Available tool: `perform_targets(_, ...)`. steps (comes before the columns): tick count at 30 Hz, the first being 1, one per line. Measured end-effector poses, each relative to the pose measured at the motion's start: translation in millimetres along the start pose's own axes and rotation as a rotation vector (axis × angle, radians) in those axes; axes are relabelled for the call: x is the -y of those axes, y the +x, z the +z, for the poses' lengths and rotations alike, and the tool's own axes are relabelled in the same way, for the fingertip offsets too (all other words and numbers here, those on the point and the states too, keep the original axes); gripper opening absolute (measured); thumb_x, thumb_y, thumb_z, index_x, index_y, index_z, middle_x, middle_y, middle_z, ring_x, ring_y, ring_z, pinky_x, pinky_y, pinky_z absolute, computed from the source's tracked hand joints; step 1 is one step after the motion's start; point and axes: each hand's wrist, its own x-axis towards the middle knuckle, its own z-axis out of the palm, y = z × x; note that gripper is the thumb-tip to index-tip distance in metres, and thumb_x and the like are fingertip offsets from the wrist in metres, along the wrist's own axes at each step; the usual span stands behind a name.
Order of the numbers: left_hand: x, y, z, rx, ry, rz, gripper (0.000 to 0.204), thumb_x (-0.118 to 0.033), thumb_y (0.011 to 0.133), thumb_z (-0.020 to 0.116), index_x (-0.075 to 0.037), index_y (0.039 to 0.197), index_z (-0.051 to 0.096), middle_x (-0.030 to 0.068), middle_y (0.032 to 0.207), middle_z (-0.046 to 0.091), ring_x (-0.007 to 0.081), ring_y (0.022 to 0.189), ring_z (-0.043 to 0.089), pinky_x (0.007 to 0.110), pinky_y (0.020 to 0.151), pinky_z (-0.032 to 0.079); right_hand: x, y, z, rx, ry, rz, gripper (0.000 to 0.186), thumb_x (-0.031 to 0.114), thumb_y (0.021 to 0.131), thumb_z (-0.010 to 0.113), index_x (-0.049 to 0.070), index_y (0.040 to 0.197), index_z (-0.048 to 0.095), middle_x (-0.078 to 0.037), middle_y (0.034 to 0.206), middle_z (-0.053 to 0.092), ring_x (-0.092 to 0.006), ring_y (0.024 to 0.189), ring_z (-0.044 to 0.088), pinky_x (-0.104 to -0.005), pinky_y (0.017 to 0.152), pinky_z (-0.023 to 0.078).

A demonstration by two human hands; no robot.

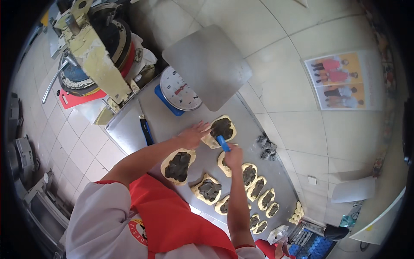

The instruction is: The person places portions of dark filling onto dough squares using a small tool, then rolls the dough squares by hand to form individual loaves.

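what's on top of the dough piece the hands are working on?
Dark filling lies on the pale dough piece. The left hand presses its near edge; the right hand holds a blue-handled tool. Tool's tip is hidden.

your steel worktable (160, 113) carries flat dough pieces topped with dark filling (178, 166), a dial scale (179, 91) at the far end, dark filling chunks (267, 147) by the wall, a blue-black knife (146, 129).
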Motion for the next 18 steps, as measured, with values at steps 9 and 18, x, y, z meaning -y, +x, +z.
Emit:
perform_targets(9,-11,-108,-24,-0.14,-0.375,-0.206,0.043,-0.008,0.087,0.054,-0.004,0.13,0.056,0.0204,0.124,0.061,0.0383,0.114,0.057,0.044,0.1,0.046,53,-14,92,-0.271,-0.219,-0.261,0.047,0.003,0.074,0.06,0.008,0.12,0.067,-0.027,0.1,0.068,-0.0455,0.084,0.067,-0.0486,0.072,0.054)
perform_targets(18,2,-113,-26,-0.262,-0.383,-0.175,0.037,-0.01,0.085,0.062,-0.003,0.121,0.062,0.0208,0.116,0.065,0.0378,0.107,0.062,0.044,0.095,0.048,74,-6,48,-0.068,0.13,0.093,0.046,0.0,0.075,0.053,0.006,0.119,0.068,-0.022,0.1,0.07,-0.0404,0.091,0.068,-0.0454,0.08,0.052)
